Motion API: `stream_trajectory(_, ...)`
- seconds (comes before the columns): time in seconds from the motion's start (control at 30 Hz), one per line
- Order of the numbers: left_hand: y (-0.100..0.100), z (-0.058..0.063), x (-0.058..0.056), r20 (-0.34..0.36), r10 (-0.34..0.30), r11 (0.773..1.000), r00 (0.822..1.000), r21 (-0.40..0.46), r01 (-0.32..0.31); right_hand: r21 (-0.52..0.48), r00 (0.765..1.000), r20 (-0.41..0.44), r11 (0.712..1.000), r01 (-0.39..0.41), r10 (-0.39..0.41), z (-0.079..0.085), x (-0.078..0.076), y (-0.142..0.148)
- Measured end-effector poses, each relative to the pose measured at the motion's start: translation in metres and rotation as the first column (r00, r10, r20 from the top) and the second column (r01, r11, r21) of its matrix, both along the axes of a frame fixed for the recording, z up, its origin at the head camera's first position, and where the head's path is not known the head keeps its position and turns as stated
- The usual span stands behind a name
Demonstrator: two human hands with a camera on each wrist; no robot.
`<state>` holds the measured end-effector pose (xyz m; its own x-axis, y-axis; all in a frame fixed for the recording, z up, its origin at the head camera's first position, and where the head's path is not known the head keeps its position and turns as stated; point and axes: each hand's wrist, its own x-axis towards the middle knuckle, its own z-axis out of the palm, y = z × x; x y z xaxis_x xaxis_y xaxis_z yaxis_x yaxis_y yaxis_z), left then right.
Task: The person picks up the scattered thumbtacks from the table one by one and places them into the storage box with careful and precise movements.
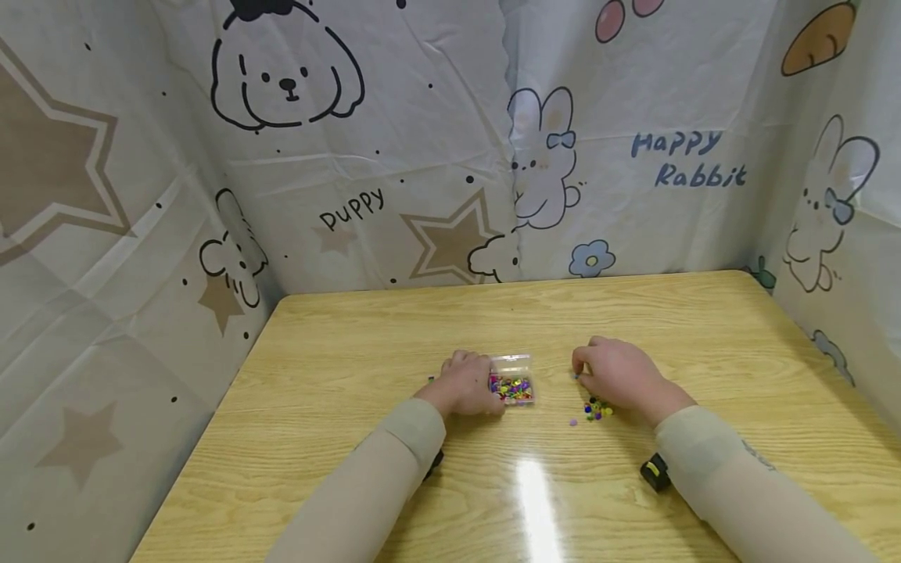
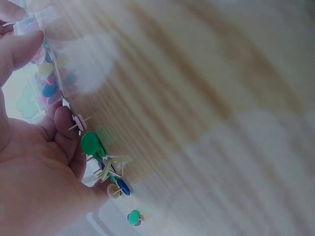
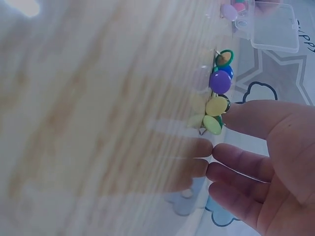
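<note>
A small clear plastic box (image 1: 511,363), lid raised, holds many colourful thumbtacks (image 1: 511,388) near the table's middle. My left hand (image 1: 466,383) grips its left side, the thumb at the near edge. In the left wrist view, a row of loose thumbtacks, one with a green head (image 2: 90,143), lies beside the fingers. My right hand (image 1: 622,375) pinches a small blue-looking thumbtack (image 1: 576,376) at thumb and index tips, partly hidden. Just nearer lies a loose cluster of thumbtacks (image 1: 597,409). In the right wrist view, the other fingertips (image 3: 224,151) touch the table.
The wooden table (image 1: 366,336) meets a patterned cloth (image 1: 436,141) at the back and sides. A single pale purple thumbtack (image 1: 573,422) lies between the box and the right-hand cluster. Loose thumbtacks (image 1: 431,379) show left of my left hand.
</note>
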<state>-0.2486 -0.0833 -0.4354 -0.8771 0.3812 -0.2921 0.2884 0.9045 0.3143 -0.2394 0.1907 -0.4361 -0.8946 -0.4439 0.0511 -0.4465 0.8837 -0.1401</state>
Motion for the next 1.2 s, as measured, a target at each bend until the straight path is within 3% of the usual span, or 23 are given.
stream_trajectory(0.23,0.001,-0.001,0.000,0.001,-0.001,1.000,1.000,-0.005,0.001,0.035,1.000,0.000,0.999,-0.003,0.003,0.000,-0.001,-0.001)
stream_trajectory(0.73,0.000,-0.001,0.000,-0.010,0.002,1.000,1.000,-0.011,-0.002,0.009,0.999,-0.021,0.999,-0.042,0.042,0.007,0.002,-0.006)
stream_trajectory(0.97,0.000,0.000,0.000,-0.005,-0.012,1.000,1.000,-0.028,0.012,-0.030,0.999,-0.004,0.999,-0.035,0.035,0.019,0.008,-0.020)
stream_trajectory(1.2,0.000,0.002,0.001,-0.007,-0.023,0.999,1.000,-0.029,0.023,-0.055,0.997,-0.017,0.995,-0.080,0.079,0.027,0.013,-0.037)
